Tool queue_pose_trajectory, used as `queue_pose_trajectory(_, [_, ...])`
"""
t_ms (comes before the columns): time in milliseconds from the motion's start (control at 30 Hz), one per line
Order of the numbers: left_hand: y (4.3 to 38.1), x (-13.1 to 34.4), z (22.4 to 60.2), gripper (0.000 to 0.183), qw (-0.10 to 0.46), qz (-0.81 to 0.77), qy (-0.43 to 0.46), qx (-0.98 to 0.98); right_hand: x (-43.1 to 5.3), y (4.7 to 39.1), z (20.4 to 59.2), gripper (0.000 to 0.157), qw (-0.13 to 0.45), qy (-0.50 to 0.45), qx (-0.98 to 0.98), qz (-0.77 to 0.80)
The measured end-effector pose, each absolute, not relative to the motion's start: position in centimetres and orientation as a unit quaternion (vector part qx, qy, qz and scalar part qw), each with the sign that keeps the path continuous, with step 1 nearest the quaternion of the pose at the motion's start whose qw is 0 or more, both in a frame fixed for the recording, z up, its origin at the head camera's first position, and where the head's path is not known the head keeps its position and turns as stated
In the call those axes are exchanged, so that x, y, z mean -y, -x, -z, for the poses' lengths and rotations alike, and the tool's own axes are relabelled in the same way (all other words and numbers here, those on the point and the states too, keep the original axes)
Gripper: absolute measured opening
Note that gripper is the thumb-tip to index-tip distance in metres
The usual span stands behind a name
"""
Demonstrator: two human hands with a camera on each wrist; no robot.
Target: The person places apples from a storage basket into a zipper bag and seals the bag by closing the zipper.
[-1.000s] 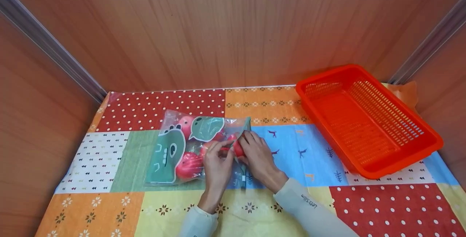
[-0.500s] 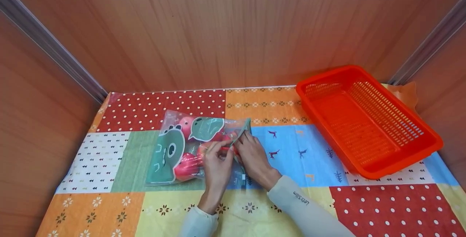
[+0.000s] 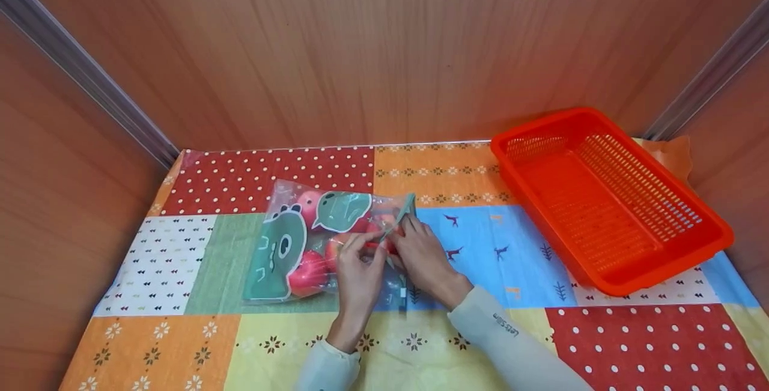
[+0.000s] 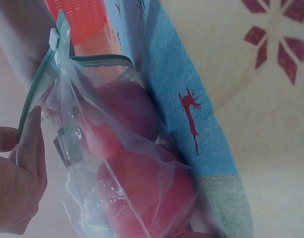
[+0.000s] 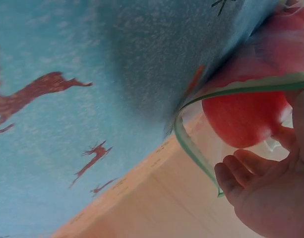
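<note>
A clear zip bag (image 3: 341,212) with green dinosaur prints lies flat, its mouth facing right. Several pinkish-red round fruits (image 3: 308,274) show through the plastic. My left hand (image 3: 359,274) pinches the near lip of the mouth between thumb and fingers, lifting its green-edged strip (image 4: 36,82). At the opening is my right hand (image 3: 425,259), fingers loosely bent and reaching inside. One smooth red fruit (image 5: 246,119) sits just within the mouth, right by those fingertips. A white zip slider (image 4: 53,39) is on the green strip.
An orange-red plastic basket (image 3: 592,211) with slotted sides stands at the right, nothing visible in it. Behind it lies an orange piece (image 3: 670,157). Wood-grain panels (image 3: 372,48) enclose the back and sides. A patchwork cloth (image 3: 408,349) covers the table.
The red fruit at my right fingers has gone leftward into the bag, with the right hand following a little into the mouth. My left hand has kept its pinch on the lip.
</note>
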State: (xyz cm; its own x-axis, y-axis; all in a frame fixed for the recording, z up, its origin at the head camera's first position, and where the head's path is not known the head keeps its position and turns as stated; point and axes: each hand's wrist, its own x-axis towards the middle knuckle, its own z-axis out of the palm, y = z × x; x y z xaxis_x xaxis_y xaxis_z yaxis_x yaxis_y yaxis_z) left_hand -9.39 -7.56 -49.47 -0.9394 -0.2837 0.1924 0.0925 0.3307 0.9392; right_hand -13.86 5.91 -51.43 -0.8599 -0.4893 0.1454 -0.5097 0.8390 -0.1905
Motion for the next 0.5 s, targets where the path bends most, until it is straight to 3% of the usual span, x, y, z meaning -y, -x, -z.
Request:
queue_pose_trajectory(67, [9.4,7.6,49.5,0.018,0.159,0.578,-0.061,0.798,-6.4,13.7,51.4,0.063,0.053,-0.268,0.955,-0.12])
queue_pose_trajectory(500, [9.3,7.7,49.8,0.018,0.181,0.577,-0.047,0.795,-9.6,13.1,51.5,0.056,0.118,-0.24,0.94,-0.214])
